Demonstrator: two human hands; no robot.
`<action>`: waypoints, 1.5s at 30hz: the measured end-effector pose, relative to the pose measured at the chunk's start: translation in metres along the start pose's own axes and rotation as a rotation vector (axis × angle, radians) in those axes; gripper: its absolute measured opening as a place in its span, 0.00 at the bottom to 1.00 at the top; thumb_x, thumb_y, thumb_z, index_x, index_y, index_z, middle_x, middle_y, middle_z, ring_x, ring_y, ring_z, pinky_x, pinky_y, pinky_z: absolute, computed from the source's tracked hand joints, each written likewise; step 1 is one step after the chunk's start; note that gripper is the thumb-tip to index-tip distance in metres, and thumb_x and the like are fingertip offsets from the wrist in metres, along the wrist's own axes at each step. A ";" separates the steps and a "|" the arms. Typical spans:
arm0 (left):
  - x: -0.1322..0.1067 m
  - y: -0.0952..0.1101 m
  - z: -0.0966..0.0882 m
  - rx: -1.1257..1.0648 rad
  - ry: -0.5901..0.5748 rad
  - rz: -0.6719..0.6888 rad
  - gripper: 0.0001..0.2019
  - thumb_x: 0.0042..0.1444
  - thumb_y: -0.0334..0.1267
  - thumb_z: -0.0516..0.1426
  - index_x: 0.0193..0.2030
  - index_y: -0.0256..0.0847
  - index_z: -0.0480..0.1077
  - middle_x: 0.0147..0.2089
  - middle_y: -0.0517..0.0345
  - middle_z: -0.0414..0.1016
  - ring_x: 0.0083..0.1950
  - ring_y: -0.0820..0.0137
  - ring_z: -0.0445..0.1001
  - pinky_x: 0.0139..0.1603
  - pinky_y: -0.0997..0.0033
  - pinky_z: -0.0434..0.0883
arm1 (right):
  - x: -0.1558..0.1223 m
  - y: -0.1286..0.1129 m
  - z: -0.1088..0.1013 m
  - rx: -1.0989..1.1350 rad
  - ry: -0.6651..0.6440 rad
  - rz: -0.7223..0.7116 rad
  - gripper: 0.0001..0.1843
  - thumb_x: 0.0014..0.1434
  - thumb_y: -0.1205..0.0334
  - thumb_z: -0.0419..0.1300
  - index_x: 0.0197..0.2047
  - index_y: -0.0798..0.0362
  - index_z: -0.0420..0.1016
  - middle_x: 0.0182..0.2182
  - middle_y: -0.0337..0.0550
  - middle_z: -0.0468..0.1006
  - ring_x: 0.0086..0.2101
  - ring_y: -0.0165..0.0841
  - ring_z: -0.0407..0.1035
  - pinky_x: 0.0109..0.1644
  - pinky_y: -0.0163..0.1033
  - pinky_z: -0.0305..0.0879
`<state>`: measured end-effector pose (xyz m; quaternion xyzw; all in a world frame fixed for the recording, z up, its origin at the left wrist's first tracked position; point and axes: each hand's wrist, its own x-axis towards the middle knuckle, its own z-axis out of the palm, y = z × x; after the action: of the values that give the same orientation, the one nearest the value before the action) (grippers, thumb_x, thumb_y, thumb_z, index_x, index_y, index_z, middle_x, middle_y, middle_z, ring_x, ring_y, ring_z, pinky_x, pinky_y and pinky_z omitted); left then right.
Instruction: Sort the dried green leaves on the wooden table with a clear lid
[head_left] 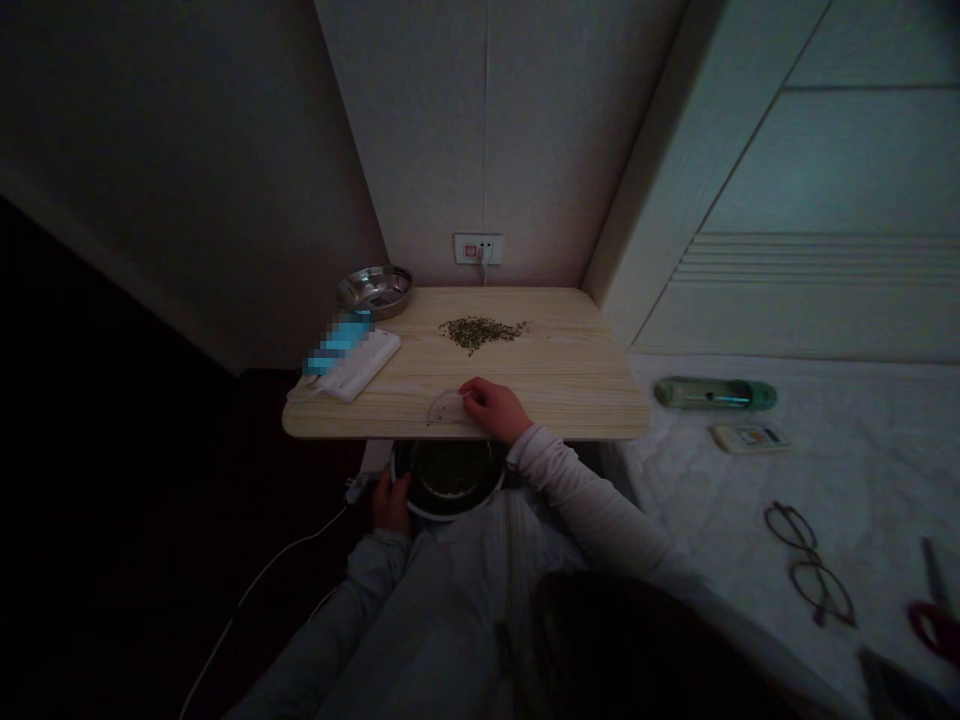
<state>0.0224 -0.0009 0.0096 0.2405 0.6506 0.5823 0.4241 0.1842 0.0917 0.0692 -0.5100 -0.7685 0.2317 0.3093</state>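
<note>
My right hand (493,409) is at the front edge of the wooden table, its fingers closed on a clear plastic protractor (445,407) lying near the tabletop. A loose heap of small greenish beans or seeds (478,332) is spread farther back on the wood. Below the table's front edge, my left hand (392,503) grips the left side of a dark round bowl (448,516) with a pale rim. Some small light bits show inside that bowl, too dim to name. Its far side is hidden under the tabletop.
On the table's (585,390) left are a steel bowl (375,292), a white power bank-like box (361,366) and a blurred blue screen (339,345). A cable (262,590) hangs at left. On the white bedding at right lie a green case (712,394), glasses (814,565) and scissors (937,620).
</note>
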 end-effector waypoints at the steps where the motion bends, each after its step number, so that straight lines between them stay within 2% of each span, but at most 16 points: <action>1: 0.000 0.001 0.000 0.005 0.009 0.002 0.17 0.34 0.34 0.52 0.36 0.33 0.66 0.32 0.54 0.69 0.35 0.69 0.65 0.35 0.73 0.61 | 0.000 0.000 0.000 -0.004 0.011 0.013 0.11 0.45 0.61 0.47 0.33 0.53 0.65 0.21 0.36 0.67 0.22 0.23 0.58 0.26 0.29 0.52; 6: 0.002 -0.004 -0.002 0.018 0.014 0.026 0.17 0.35 0.34 0.52 0.36 0.33 0.66 0.33 0.53 0.68 0.36 0.69 0.64 0.36 0.73 0.61 | 0.000 -0.003 0.002 0.013 0.034 0.026 0.11 0.46 0.61 0.47 0.33 0.53 0.64 0.21 0.36 0.68 0.22 0.23 0.59 0.26 0.29 0.52; 11: 0.008 -0.014 -0.005 -0.021 -0.009 -0.007 0.20 0.35 0.36 0.53 0.40 0.36 0.64 0.36 0.54 0.67 0.38 0.68 0.64 0.38 0.71 0.60 | -0.002 -0.005 0.003 0.032 -0.008 -0.012 0.12 0.47 0.61 0.47 0.34 0.54 0.65 0.21 0.36 0.68 0.22 0.23 0.59 0.27 0.29 0.52; 18: 0.006 -0.010 -0.004 -0.004 -0.004 -0.017 0.21 0.35 0.35 0.53 0.41 0.35 0.63 0.32 0.56 0.68 0.35 0.70 0.64 0.35 0.73 0.61 | -0.002 -0.002 0.004 0.034 -0.003 -0.049 0.12 0.47 0.61 0.47 0.34 0.54 0.65 0.19 0.35 0.67 0.20 0.22 0.58 0.26 0.28 0.51; 27: 0.004 -0.007 -0.003 -0.005 -0.006 0.001 0.22 0.35 0.35 0.52 0.42 0.34 0.63 0.33 0.55 0.68 0.36 0.70 0.64 0.36 0.73 0.61 | -0.002 -0.003 0.002 0.035 -0.017 -0.047 0.12 0.46 0.62 0.47 0.34 0.55 0.65 0.20 0.36 0.68 0.21 0.22 0.58 0.27 0.28 0.52; 41: 0.005 -0.010 -0.003 -0.028 0.000 -0.043 0.21 0.35 0.36 0.53 0.41 0.35 0.63 0.33 0.55 0.68 0.36 0.69 0.65 0.36 0.71 0.61 | -0.004 -0.003 0.001 0.013 -0.002 -0.021 0.11 0.45 0.63 0.48 0.32 0.54 0.66 0.18 0.35 0.66 0.21 0.22 0.58 0.26 0.28 0.51; 45: 0.006 -0.010 -0.004 -0.006 -0.013 -0.004 0.21 0.35 0.35 0.53 0.41 0.35 0.64 0.33 0.55 0.68 0.37 0.69 0.64 0.37 0.71 0.61 | -0.004 -0.003 0.000 0.048 -0.010 -0.043 0.11 0.46 0.62 0.47 0.33 0.54 0.65 0.19 0.35 0.66 0.21 0.22 0.58 0.26 0.27 0.52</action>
<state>0.0178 -0.0008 -0.0021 0.2418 0.6466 0.5819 0.4299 0.1833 0.0870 0.0701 -0.4845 -0.7750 0.2461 0.3225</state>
